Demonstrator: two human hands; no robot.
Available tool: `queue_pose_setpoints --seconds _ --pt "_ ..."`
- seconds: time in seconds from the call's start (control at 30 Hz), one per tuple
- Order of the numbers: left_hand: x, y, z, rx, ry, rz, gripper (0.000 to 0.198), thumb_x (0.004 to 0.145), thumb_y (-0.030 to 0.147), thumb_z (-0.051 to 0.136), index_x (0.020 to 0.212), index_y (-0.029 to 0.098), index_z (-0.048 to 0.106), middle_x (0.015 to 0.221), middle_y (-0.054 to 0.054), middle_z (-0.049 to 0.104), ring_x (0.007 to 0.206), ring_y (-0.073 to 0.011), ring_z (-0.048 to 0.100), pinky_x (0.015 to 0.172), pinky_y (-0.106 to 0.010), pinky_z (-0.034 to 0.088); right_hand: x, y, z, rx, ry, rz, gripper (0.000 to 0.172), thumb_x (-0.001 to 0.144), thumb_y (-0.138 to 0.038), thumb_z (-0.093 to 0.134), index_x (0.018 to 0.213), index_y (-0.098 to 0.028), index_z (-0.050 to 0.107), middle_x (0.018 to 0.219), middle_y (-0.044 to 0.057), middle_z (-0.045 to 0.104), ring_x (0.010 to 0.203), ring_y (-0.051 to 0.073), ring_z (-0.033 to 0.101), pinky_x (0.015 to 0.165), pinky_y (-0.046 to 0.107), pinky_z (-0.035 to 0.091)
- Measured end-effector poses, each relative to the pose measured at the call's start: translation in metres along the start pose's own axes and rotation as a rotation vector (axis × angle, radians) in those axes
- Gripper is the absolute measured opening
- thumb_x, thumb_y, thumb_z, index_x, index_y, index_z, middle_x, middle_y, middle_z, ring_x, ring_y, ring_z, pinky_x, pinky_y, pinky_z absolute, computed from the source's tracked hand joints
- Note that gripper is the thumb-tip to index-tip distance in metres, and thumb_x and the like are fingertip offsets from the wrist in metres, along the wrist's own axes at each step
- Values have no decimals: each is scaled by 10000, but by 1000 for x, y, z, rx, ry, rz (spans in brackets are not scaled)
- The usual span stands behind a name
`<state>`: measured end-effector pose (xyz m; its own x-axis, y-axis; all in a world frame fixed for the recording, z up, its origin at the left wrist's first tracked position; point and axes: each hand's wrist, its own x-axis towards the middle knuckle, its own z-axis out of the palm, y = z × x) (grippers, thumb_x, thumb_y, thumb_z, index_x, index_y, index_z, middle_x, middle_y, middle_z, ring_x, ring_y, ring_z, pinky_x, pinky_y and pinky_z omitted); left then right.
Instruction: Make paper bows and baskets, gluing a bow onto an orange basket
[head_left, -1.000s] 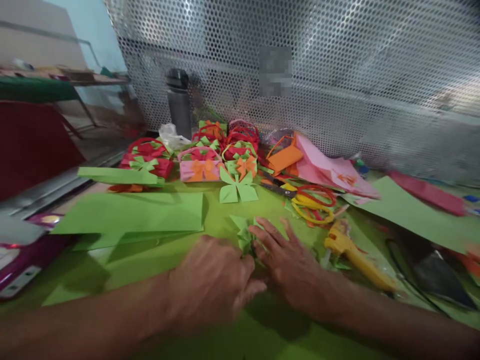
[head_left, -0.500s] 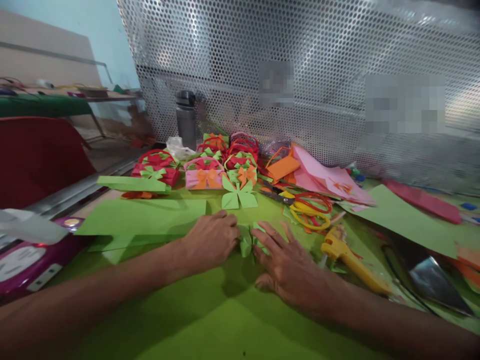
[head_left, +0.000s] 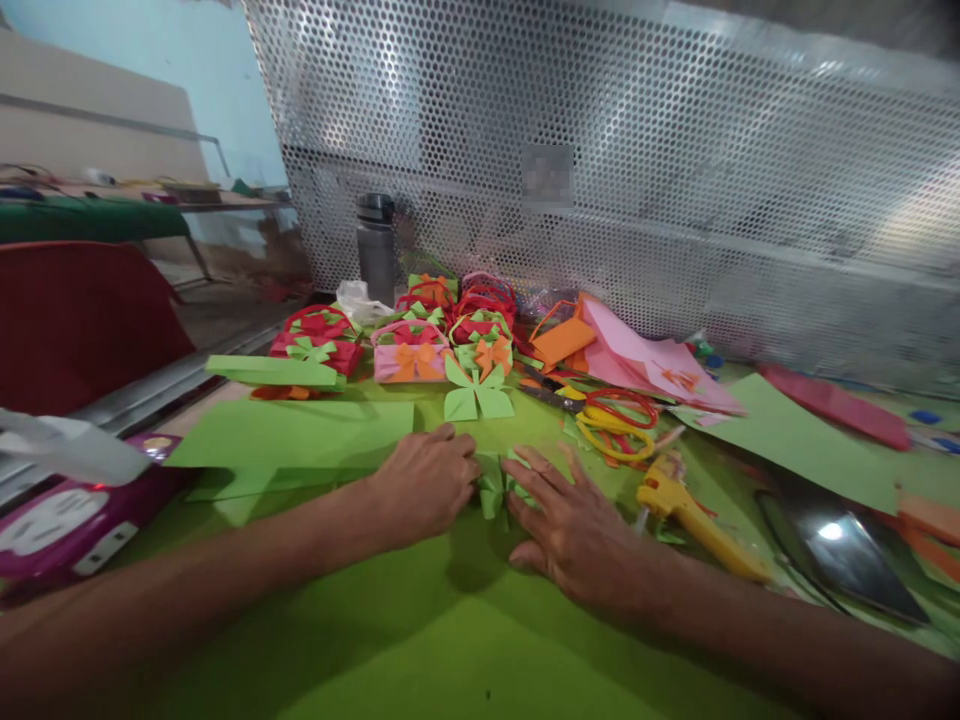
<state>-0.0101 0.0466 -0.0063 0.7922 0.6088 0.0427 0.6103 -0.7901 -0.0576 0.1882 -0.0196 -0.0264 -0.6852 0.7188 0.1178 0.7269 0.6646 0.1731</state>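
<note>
A small folded piece of green paper (head_left: 490, 488) sits between my two hands, low over the green tabletop. The curled fingers of my left hand (head_left: 431, 482) close on its left side. My right hand (head_left: 574, 530) has its fingers stretched out and apart, with the fingertips resting on the paper's right side and the thumb held away. Just beyond them stands a green paper cut-out with petal-like lobes (head_left: 478, 392). Flat green paper sheets (head_left: 300, 432) lie to the left of my left hand. The fingertips of my left hand are partly hidden.
Several small paper bags with bows (head_left: 409, 362) stand at the back, near a grey bottle (head_left: 376, 250). Scissors (head_left: 619, 425), a yellow glue gun (head_left: 697, 525) and a dark phone (head_left: 847, 545) lie on the right. A purple device (head_left: 82, 525) is at left. Perforated metal (head_left: 637, 180) rises behind.
The camera view has shifted slightly. Both hands stay at the green paper piece, with almost no visible movement.
</note>
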Motion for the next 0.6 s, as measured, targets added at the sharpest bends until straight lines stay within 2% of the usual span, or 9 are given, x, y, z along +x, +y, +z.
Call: queue_pose_setpoints --seconds 0.1,0.23,0.4,0.5,0.6 --pt "1 -1 0 2 14 -17 181 870 168 486 830 151 661 844 -79 633 813 -233 567 699 -327 425 2 3 -2 8 -13 -5 466 935 -438 393 1147 -77 599 1389 237 439 1354 359 264 1039 639 229" --pt "0 -2 -2 -4 30 -47 200 887 185 483 797 152 658 827 -79 641 802 -227 589 646 -301 429 7 15 -7 30 -39 20 354 933 -310 417 1154 -100 598 1369 233 462 1331 381 303 1009 688 217" --pt "0 -5 -1 -34 45 -62 246 894 200 474 723 143 641 745 -67 637 689 -217 606 562 -293 431 10 32 -11 77 63 49 354 891 -111 372 1162 -146 597 1337 179 510 1314 337 352 1002 697 217" --pt "0 -6 -1 -65 86 -79 267 916 199 429 751 135 630 737 -65 636 665 -205 599 564 -296 444 11 36 -14 128 141 158 351 893 -133 394 1187 -149 586 1246 153 594 1203 290 493 1003 601 314" --pt "0 -7 1 -91 146 -91 231 918 139 391 911 127 622 897 -100 652 847 -231 600 672 -318 478 12 35 -18 208 86 333 434 868 -207 499 1295 -125 509 1132 146 661 1015 267 614 878 449 465"
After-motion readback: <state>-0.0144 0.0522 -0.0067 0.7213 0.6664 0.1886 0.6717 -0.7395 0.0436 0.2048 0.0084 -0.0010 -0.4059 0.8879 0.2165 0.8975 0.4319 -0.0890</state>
